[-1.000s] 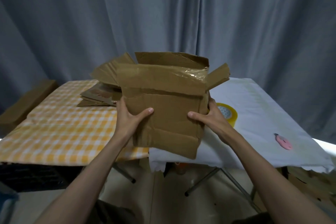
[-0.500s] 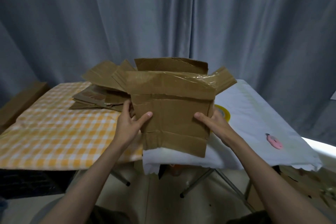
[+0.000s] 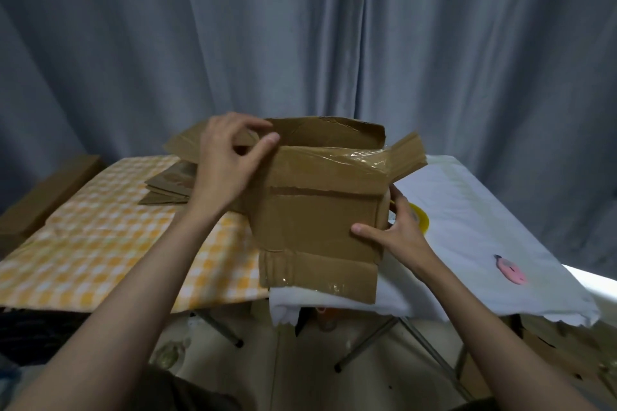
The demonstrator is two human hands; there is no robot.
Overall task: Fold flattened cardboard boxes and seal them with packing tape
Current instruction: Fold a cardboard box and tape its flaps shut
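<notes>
Box (image 3: 320, 223) on table edge (image 3: 500, 307), flattened cardboard (image 3: 168, 188) behind-left, tape roll (image 3: 421, 221) right behind it.

- A makeshift packing corner in a plain room, not a proper workshop
- Grey curtain (image 3: 300, 27) hangs across the whole back
- Folding table (image 3: 414, 340) on thin metal legs, covered with a white sheet (image 3: 484, 210) and a yellow checked cloth (image 3: 100, 243)
- Flattened cardboard (image 3: 167, 187) stacked on the cloth, a roll of tape (image 3: 421, 220) on the sheet
- More cardboard scraps (image 3: 551, 347) on the bare floor
</notes>
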